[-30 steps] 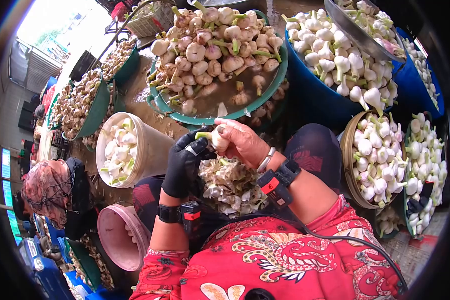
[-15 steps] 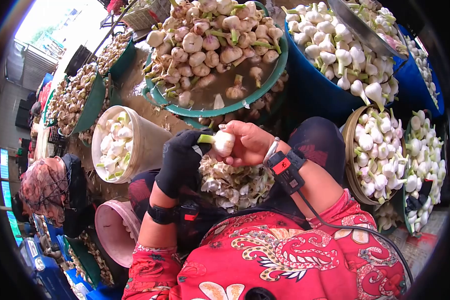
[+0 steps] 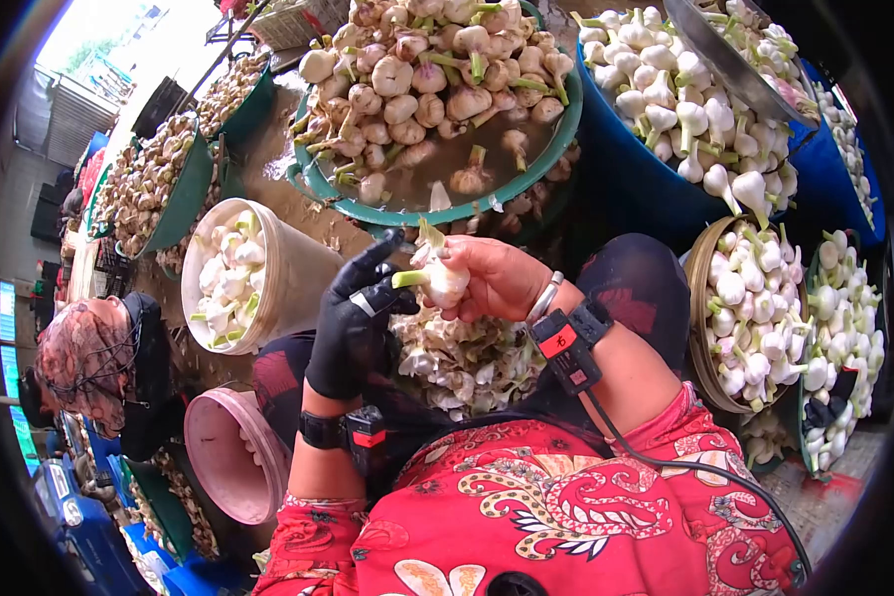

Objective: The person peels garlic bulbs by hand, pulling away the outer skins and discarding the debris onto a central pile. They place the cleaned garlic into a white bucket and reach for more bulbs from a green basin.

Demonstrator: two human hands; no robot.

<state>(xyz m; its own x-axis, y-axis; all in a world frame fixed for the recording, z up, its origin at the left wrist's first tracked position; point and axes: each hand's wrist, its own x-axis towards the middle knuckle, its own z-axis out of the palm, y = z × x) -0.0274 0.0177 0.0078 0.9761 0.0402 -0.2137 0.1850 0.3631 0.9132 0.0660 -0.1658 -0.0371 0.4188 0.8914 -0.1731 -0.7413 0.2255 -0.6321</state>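
A garlic bulb (image 3: 447, 285) with a short green stem pointing left is held in the fingers of my right hand (image 3: 502, 278). A loose strip of skin (image 3: 430, 236) stands up from its top. My left hand (image 3: 353, 313), in a black glove with a white band on one finger, is just left of the bulb. Its fingers are stretched out and apart, with the fingertips near the stem and the raised skin. Below both hands, between my knees, lies a heap of garlic peels (image 3: 467, 368).
A green tub (image 3: 447, 211) holds unpeeled garlic and murky water ahead. Cleaned bulbs fill a blue tub (image 3: 606, 149), a tan bucket (image 3: 700, 328) and a white bucket (image 3: 293, 278). A pink bucket (image 3: 219, 467) lies at left. Another person (image 3: 89, 368) sits farther left.
My left hand has come off the bulb, and its fingers have spread from a curled grip. A strip of skin now sticks up from the bulb, which stays in my right hand.
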